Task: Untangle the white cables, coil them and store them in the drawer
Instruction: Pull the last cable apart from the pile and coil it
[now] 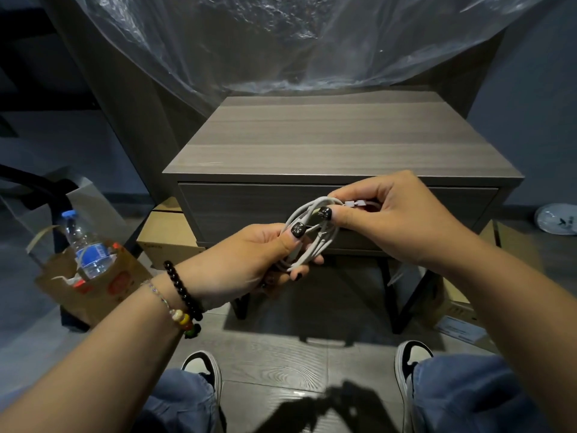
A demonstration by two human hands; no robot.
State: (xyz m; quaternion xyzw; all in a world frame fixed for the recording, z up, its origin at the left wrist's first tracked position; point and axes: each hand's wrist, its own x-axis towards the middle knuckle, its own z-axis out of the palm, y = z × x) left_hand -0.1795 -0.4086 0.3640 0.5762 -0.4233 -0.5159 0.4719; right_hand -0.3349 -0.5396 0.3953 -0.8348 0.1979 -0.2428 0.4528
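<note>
**Both hands on the coiled cable**

The left hand (249, 260) grips a looped white cable (312, 235), fingers curled round the coil. The right hand (384, 220) pinches its plug end, held in front of the closed drawer (234, 207).

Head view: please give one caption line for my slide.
Both hands hold a coiled white cable before the closed drawer.

Two hands: the left hand (249, 260) and the right hand (390, 220), one bundle of white cables (309, 235) between them, one nightstand (340, 142) with one drawer (243, 207), one water bottle (86, 242) in one paper bag (93, 292), two shoes, two bracelets, one plate (559, 220) on the floor
</note>
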